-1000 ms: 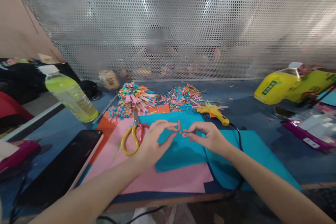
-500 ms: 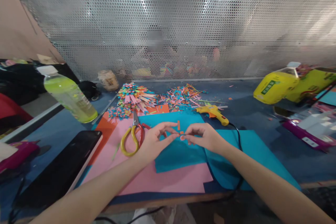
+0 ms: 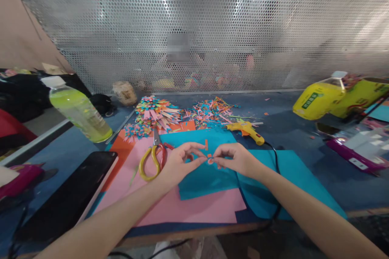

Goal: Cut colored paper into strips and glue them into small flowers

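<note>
Over the blue paper sheet (image 3: 206,178), my left hand (image 3: 184,158) and my right hand (image 3: 235,158) meet fingertip to fingertip at a small rolled orange-and-pink paper strip (image 3: 210,161). The right thumb and fingers pinch it from one side. On the other side the left thumb and a finger close on its edge, while the left index finger stretches out above. A short orange paper strip (image 3: 206,144) lies on the blue sheet just beyond. Yellow-and-red-handled scissors (image 3: 150,164) rest beside my left hand, partly covered by it.
Cut paper fringes (image 3: 156,113) and a heap of thin strips (image 3: 209,111) lie behind. A yellow glue gun (image 3: 247,130) with a cord sits at right. A phone (image 3: 69,194) and a green drink bottle (image 3: 80,109) are left; a yellow bottle (image 3: 317,99) stands far right.
Both hands stay almost in place. The left fingertips shift slightly at the rolled strip, and the roll sits marginally lower and shows a little more clearly.
</note>
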Available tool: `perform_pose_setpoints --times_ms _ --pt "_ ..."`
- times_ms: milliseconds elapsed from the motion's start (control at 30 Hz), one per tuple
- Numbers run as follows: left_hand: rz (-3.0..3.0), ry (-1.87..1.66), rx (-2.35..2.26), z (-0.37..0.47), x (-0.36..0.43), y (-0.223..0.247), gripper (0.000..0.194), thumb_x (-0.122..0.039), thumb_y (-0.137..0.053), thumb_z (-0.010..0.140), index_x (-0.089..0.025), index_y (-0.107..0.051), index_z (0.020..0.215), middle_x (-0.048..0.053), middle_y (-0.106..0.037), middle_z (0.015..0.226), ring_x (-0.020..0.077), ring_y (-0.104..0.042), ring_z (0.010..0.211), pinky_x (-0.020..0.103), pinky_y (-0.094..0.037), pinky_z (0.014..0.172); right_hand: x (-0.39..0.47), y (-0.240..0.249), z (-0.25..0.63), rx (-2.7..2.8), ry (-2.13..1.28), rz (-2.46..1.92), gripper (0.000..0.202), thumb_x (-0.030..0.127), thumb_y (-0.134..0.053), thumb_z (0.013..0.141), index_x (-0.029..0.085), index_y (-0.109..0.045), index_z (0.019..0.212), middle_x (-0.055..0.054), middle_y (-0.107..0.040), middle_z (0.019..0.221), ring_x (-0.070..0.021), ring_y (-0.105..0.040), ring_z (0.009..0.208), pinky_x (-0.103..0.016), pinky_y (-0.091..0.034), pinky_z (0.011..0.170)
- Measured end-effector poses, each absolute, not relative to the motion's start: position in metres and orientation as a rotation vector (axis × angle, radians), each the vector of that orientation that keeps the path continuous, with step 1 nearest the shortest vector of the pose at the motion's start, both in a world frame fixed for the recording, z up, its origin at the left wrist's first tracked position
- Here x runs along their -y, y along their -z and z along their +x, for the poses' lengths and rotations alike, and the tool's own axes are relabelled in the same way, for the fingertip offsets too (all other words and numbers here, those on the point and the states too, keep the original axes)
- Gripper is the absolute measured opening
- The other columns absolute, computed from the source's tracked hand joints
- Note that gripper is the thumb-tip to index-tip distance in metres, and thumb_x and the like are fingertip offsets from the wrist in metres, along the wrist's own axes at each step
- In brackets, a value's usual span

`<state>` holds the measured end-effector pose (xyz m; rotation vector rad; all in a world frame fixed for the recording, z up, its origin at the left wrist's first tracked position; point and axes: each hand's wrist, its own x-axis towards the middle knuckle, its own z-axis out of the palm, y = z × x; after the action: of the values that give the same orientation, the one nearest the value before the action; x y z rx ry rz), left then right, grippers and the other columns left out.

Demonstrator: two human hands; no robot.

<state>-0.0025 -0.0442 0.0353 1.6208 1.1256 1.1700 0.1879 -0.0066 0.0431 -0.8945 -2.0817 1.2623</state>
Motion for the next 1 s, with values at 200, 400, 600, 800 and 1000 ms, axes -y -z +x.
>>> perform_pose_setpoints --times_ms 200,400,600,800,1000 --pt "1.595 -1.136 -1.157 -0.0021 0.0433 -0.0355 0.024 -0.024 -0.063 0.069 -0.014 -0.059 0.091 0.005 -0.066 0.079 0.0146 -0.061 0.072 0.027 -0.048 0.065 0.0062 -0.0417 0.1891 2.136 -1.222 -0.888 0.023 0.035 -0.058 0.075 0.013 -0.061 0.072 -0.002 -0.06 0.06 -0.01 -0.056 0.054 -0.021 -0.043 0.05" --pt "1.581 -1.119 -1.156 -0.0023 0.0432 -0.0349 0.025 -0.023 -0.063 0.069 -0.014 -0.058 0.091 0.005 -0.065 0.077 0.0139 -0.06 0.07 0.026 -0.046 0.064 0.0052 -0.0411 0.1895 2.188 -1.188 -0.879 0.021 0.033 -0.055 0.077 0.013 -0.062 0.073 -0.002 -0.061 0.061 -0.0104 -0.057 0.055 -0.02 -0.043 0.051" --pt "1.513 -1.117 -1.151 -0.0029 0.042 -0.0314 0.025 -0.027 -0.065 0.067 -0.014 -0.059 0.088 0.004 -0.064 0.073 0.0138 -0.059 0.067 0.026 -0.045 0.064 0.0043 -0.0404 0.1906 2.198 -1.193 -0.874 0.018 0.028 -0.055 0.077 0.012 -0.062 0.074 -0.002 -0.061 0.061 -0.0104 -0.057 0.056 -0.02 -0.043 0.051" --pt "1.386 -1.093 -1.161 -0.0019 0.0406 -0.0334 0.033 -0.033 -0.065 0.068 -0.014 -0.06 0.094 0.004 -0.065 0.076 0.0138 -0.06 0.07 0.024 -0.044 0.062 0.0034 -0.0386 0.191 2.137 -1.258 -0.873 0.018 0.029 -0.056 0.077 0.012 -0.063 0.075 -0.002 -0.061 0.063 -0.0099 -0.057 0.055 -0.019 -0.043 0.05" --pt "1.29 -1.085 -1.118 -0.0005 0.0421 -0.0367 0.043 -0.03 -0.07 0.062 -0.014 -0.059 0.1 0.005 -0.068 0.08 0.0153 -0.062 0.075 0.024 -0.045 0.065 0.0016 -0.0368 0.1901 2.051 -1.333 -0.887 0.02 0.031 -0.058 0.075 0.013 -0.063 0.074 -0.001 -0.059 0.059 -0.009 -0.054 0.053 -0.019 -0.043 0.049"
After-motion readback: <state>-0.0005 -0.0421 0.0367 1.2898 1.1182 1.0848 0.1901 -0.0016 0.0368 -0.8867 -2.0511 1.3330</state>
